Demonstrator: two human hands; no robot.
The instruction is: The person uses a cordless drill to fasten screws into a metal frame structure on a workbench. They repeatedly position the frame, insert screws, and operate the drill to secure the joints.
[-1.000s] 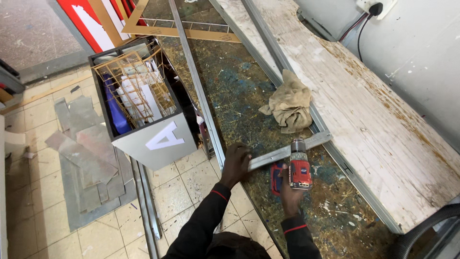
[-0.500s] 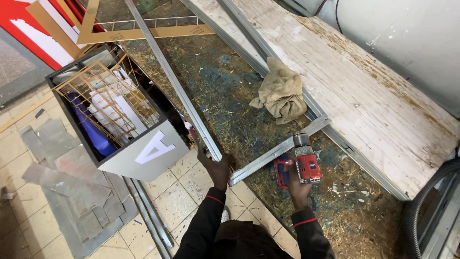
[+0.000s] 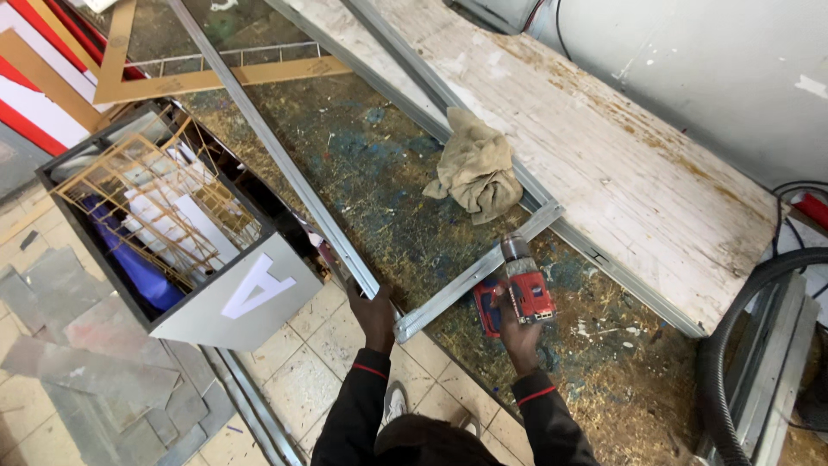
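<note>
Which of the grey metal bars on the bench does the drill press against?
The short cross bar, running from the left hand up to the far long rail. The red drill in the right hand meets it; the near long bar lies untouched by the drill.

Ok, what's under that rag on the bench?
The rag lies over the grey metal frame rail and the speckled bench top. Whatever else sits beneath it is covered.
</note>
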